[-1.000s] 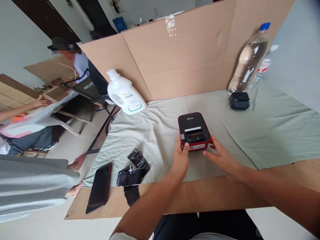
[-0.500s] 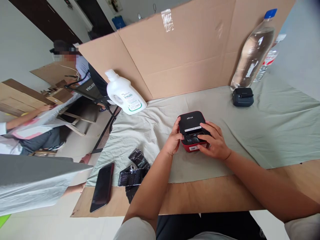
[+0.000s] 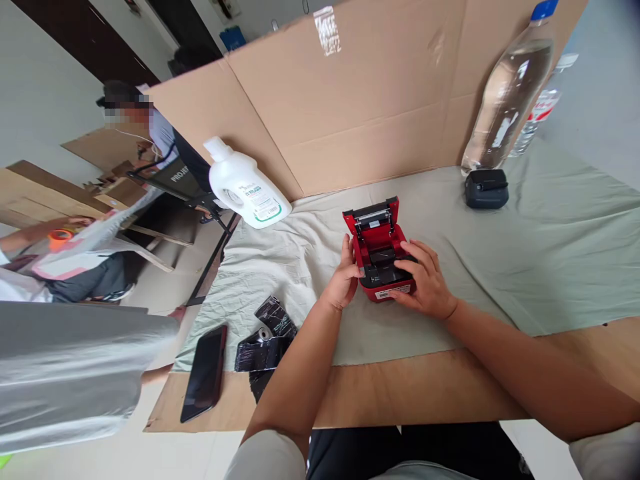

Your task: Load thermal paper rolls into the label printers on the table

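Observation:
A red and black label printer (image 3: 384,291) sits on the cloth before me, its lid (image 3: 371,217) raised and tilted back. Inside, the red cavity shows, with dark parts low down. My left hand (image 3: 345,277) grips the printer's left side, thumb at the front left corner and fingers along the wall. Curled over the right side is my right hand (image 3: 425,280), its thumb at the front face and its fingertips at the right rim. The fingers partly hide that rim.
Left on the table lie a phone (image 3: 204,373) and crumpled black plastic (image 3: 260,353) with a small roll. A white jug (image 3: 250,187), a cardboard panel (image 3: 370,100), a large water bottle (image 3: 510,100), a smaller bottle (image 3: 537,117) and a dark case (image 3: 486,189) stand behind. Other people sit at left.
The printer's lid has swung up from shut to raised, showing the red inside. Both hands stay at the printer's sides. A person at far left now has an orange ring near the hand.

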The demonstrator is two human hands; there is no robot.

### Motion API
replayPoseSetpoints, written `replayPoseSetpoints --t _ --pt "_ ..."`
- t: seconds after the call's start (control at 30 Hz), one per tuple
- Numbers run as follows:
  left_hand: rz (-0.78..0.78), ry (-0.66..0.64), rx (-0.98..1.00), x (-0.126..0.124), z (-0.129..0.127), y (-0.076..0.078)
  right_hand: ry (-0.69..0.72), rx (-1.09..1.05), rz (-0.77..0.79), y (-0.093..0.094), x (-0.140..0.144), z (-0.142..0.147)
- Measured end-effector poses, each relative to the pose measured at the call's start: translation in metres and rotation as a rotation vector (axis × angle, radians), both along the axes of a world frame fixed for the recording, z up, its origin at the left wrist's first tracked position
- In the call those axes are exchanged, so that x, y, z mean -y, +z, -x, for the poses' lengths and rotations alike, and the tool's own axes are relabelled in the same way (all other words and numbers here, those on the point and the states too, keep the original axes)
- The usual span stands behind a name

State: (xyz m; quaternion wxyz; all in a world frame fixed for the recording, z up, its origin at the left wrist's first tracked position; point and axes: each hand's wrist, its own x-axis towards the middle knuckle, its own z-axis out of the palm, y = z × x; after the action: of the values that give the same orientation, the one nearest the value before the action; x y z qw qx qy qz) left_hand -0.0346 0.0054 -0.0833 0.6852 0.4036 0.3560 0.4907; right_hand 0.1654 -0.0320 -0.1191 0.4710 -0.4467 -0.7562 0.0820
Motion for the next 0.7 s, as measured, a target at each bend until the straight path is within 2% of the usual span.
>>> replayPoseSetpoints --t 0.17,0.3,0.37,0.43,0.5,0.53,0.6,0.7 --pt "0.042 -0.015 0.007 0.003 -0.002 0.004 -0.002 -0.215 0.124 -0.006 -0.002 -0.006" --pt "0.016 -0.061 -0.015 0.001 -0.004 0.003 -0.01 -0.166 0.119 -0.004 0.002 -0.005" --pt "-0.034 -0.051 -0.128 -0.002 -0.005 0.005 -0.04 -0.124 0.061 -0.002 0.004 -0.004" --pt "-0.156 0.069 -0.417 -0.006 -0.007 0.012 -0.058 -0.066 -0.015 -0.002 0.004 -0.003" --pt "-0.327 0.184 -0.844 -0.011 -0.012 0.026 -0.062 -0.005 -0.115 -0.002 0.002 -0.004" --pt "-0.4 0.194 -1.067 -0.013 -0.016 0.034 -0.057 0.016 -0.166 -0.003 0.001 -0.004" --pt "-0.495 0.068 -1.445 -0.017 -0.026 0.051 -0.038 0.034 -0.253 -0.004 -0.001 -0.005" --pt "-0.584 -0.315 -1.765 -0.024 -0.043 0.071 -0.018 0.04 -0.295 -0.005 -0.003 -0.006"
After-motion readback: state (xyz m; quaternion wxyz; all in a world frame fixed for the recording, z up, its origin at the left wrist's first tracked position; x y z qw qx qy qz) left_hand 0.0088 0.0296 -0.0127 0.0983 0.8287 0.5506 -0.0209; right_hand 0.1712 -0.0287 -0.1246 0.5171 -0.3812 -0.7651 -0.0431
